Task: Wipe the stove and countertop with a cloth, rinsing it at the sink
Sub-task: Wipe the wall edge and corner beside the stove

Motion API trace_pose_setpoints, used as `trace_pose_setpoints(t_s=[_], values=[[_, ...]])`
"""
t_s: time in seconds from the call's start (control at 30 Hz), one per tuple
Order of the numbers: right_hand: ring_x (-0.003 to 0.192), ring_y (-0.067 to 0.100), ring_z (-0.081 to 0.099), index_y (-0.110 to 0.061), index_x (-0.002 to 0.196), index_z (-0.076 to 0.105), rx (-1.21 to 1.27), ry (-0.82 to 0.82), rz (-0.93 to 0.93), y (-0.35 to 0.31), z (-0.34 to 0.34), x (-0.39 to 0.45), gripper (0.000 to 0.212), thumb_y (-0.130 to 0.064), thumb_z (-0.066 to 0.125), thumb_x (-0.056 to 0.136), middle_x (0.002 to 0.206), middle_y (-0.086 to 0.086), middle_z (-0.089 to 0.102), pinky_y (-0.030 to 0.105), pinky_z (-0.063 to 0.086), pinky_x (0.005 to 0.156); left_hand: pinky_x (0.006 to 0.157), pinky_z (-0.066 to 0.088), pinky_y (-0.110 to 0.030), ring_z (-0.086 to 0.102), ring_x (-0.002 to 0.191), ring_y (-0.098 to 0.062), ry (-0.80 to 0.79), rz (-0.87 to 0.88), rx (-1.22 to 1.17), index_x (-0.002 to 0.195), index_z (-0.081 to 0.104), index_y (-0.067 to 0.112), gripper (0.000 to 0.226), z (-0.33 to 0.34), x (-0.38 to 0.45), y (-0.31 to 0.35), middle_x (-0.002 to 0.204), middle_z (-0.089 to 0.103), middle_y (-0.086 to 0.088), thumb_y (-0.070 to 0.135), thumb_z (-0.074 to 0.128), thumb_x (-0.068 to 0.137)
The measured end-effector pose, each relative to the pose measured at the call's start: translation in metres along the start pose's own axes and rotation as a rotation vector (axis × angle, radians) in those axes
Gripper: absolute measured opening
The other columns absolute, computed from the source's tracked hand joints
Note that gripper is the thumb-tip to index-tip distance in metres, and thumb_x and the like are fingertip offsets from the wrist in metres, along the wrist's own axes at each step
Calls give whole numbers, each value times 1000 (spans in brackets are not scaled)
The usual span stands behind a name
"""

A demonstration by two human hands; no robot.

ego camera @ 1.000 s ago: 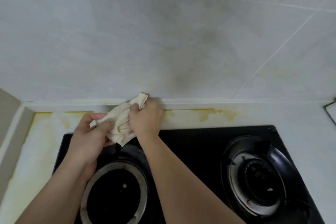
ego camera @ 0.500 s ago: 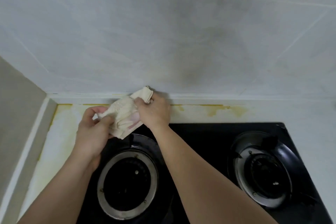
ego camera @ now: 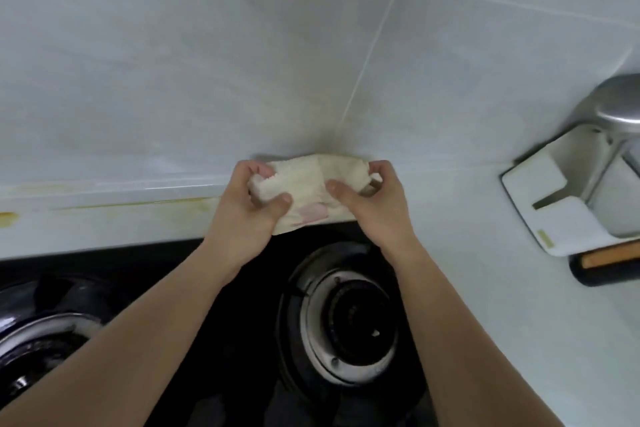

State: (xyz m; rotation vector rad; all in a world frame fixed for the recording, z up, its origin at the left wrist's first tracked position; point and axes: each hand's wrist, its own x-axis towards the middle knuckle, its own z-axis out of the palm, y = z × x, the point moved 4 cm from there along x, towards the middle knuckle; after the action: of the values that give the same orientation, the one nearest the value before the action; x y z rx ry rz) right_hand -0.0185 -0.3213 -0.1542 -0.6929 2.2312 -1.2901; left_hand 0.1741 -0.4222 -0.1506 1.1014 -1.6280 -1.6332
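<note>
- I have the cloth (ego camera: 304, 185) stretched between both hands, over the strip of counter (ego camera: 104, 225) behind the stove (ego camera: 242, 288), close to the foot of the wall tiles (ego camera: 207, 62).
- My left hand (ego camera: 247, 215) grips the left end, thumb pressed on the near face and fingers curled over the far edge; my right hand (ego camera: 372, 199) pinches the right end the same way. Both grips are closed on the cloth, and nothing else is held.
- I judge the step in hand to be refolding the cloth to present a fresh face before wiping on.
- To do it well, I would fold it into a flat pad with no loose tail hanging toward the right burner (ego camera: 349, 315), since a dangling corner could snag on the ring.
- The yellow stains (ego camera: 194, 203) run along the far seam to the left; I would press the pad flat into that seam and drag in long strokes, so the dirt is not spread back.
- Then the black glass of the stove needs firm, overlapping passes around each burner.
- To the right stand a white rack (ego camera: 540, 204) and a metal pot (ego camera: 620, 107); I would stop the strokes short of them.
- The sink is not in view, so I cannot tell where rinsing will happen.
</note>
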Motion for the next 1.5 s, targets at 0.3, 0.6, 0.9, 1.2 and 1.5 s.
trace_pose_setpoints(t_s=[0.3,0.6,0.9,1.2,1.5], values=[[92,20,69,-22,107,53,-136,224,143,95,-114,54,56,-48,89,73,91,-4,70,39,55,84,54,42,-21,51,66,-11,-225,-15,224,112,52,28,31,166,53,-19,88,60,0,12,68,90],[127,44,52,-7,143,55,-683,97,-317,130,-105,64,53,-22,70,94,145,21,55,51,50,100,50,37,-18,50,58,-11,-131,69,488,107,58,27,22,192,68,-34,73,52,6,13,66,93],[81,29,58,-17,87,56,-599,-25,52,113,-93,98,30,-43,71,93,78,2,62,32,39,71,70,39,-29,54,79,-20,-182,135,651,110,49,30,26,197,71,-43,107,51,-1,15,64,94],[90,29,54,-16,85,52,-732,-179,110,89,-54,105,33,-44,66,96,88,8,60,33,37,75,69,36,-25,57,85,-20,-230,84,602,108,59,25,21,148,79,-40,87,55,8,14,65,91],[109,39,63,-5,114,63,-728,-281,39,40,63,57,45,-46,65,96,114,21,68,34,45,80,68,37,-24,57,78,-15,-155,-46,656,94,62,33,23,13,70,-46,91,63,9,18,75,82]])
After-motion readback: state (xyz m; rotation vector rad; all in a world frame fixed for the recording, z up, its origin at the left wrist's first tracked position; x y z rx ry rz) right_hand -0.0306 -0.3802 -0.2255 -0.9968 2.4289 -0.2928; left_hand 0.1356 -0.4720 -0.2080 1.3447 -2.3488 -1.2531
